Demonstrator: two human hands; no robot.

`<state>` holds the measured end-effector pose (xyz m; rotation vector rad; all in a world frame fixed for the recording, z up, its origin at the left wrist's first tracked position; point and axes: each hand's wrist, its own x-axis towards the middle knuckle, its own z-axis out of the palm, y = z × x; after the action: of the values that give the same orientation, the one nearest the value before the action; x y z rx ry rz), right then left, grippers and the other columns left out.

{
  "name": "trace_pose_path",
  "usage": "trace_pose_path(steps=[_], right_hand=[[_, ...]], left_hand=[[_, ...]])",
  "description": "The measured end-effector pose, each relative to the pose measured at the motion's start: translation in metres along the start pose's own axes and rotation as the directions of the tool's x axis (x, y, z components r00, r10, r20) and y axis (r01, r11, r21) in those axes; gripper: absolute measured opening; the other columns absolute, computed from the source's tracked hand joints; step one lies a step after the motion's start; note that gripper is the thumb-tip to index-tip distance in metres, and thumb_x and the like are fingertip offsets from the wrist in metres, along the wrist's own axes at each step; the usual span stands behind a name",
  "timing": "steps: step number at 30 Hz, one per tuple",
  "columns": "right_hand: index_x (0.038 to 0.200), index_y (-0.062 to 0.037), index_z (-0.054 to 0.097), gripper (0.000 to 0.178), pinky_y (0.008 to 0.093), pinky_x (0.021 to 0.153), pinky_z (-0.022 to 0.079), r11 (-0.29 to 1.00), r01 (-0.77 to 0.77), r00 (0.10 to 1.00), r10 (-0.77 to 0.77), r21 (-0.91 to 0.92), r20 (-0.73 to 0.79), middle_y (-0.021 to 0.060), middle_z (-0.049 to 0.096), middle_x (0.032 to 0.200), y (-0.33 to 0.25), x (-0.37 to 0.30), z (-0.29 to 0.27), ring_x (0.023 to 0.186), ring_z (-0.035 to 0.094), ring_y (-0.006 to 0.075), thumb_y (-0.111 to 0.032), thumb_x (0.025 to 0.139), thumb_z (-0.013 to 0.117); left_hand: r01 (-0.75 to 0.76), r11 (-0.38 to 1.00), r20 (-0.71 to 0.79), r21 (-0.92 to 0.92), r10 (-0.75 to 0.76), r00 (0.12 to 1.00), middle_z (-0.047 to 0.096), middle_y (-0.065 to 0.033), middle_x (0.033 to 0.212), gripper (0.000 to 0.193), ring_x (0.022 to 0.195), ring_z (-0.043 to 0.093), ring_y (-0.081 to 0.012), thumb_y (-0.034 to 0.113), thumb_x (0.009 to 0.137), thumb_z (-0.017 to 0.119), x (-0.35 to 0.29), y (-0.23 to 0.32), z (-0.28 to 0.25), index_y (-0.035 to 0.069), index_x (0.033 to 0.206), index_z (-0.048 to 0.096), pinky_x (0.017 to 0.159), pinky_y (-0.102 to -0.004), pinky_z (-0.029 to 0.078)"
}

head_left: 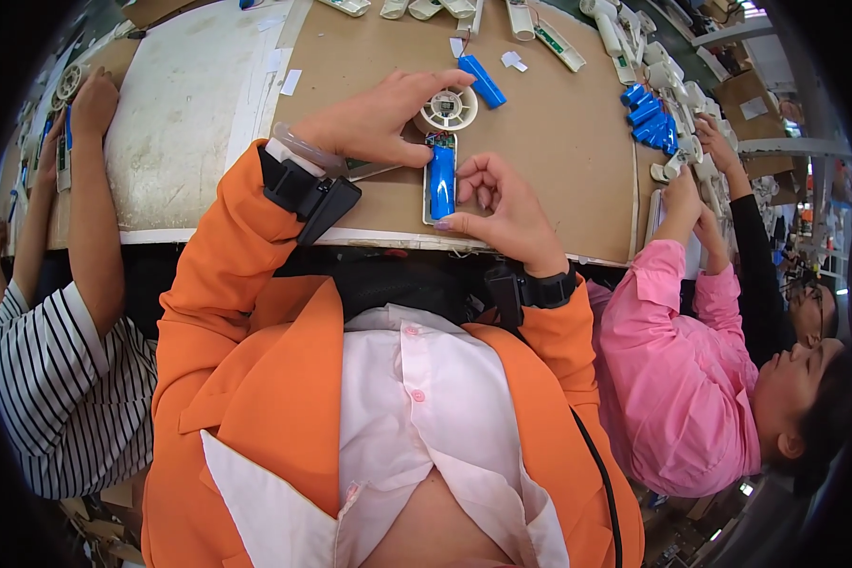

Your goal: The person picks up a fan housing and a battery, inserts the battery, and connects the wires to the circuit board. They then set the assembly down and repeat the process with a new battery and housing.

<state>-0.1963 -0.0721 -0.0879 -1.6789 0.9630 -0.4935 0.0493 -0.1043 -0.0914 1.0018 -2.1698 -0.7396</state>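
Observation:
A white handheld fan (429, 194) lies on the brown board in front of me, its handle shell open and its round grilled head (447, 111) pointing away. Inside the handle sits a blue cylindrical battery (442, 183), with a small green circuit board (439, 140) just above it. My left hand (374, 121) is closed around the fan head, fingers over its far side and thumb by the circuit board. At the handle's lower end is the thumb of my right hand (506, 210); its other fingers curl along the right side, gripping the handle with the battery.
Just beyond the fan head lies a loose blue battery (483, 82). White paper scraps (513, 61) and open fan shells (559, 45) are farther back. Blue batteries (649, 121) are heaped at right beside piled white fan parts. Co-workers' hands (682, 194) work on both sides.

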Motion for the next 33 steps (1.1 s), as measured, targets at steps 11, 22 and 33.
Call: trace_pose_path(steps=[11, 22, 33], right_hand=[[0.106, -0.0030, 0.055, 0.045, 0.0179, 0.059, 0.038, 0.970, -0.080, 0.988, 0.107, -0.231, 0.107, -0.0051, 0.049, 0.077, -0.012, 0.019, -0.010, 0.066, 0.044, 0.0039, -0.017, 0.075, 0.085], [0.107, 0.0010, 0.060, 0.029, 0.0172, 0.062, 0.040, 0.991, -0.127, 0.992, 0.126, -0.036, -0.018, -0.0043, 0.057, 0.084, -0.008, 0.023, -0.006, 0.070, 0.047, 0.0013, -0.022, 0.092, 0.069], [0.099, -0.0004, 0.067, 0.026, 0.0166, 0.064, 0.043, 0.985, -0.169, 0.979, 0.171, -0.032, 0.113, -0.0056, 0.063, 0.084, -0.001, 0.049, -0.018, 0.073, 0.053, -0.0002, -0.025, 0.092, 0.070]], left_hand=[[-0.011, 1.000, -0.014, -0.015, 0.011, 1.000, 0.052, -0.0159, 0.126, 0.083, 0.120, 0.045, -0.0330, 0.012, 0.072, 0.068, -0.002, 0.000, 0.002, 0.012, 0.148, 0.034, 0.104, -0.0384, 0.038], [0.007, 1.000, 0.007, -0.016, -0.007, 1.000, 0.050, -0.0174, 0.131, 0.078, 0.124, 0.042, -0.0346, 0.019, 0.074, 0.071, 0.000, 0.004, -0.002, 0.010, 0.144, 0.038, 0.105, -0.0399, 0.038], [-0.044, 0.999, -0.003, -0.033, 0.043, 0.999, 0.052, -0.0155, 0.129, 0.080, 0.122, 0.043, -0.0349, 0.016, 0.071, 0.070, -0.001, 0.003, -0.001, 0.011, 0.144, 0.037, 0.105, -0.0414, 0.038]])
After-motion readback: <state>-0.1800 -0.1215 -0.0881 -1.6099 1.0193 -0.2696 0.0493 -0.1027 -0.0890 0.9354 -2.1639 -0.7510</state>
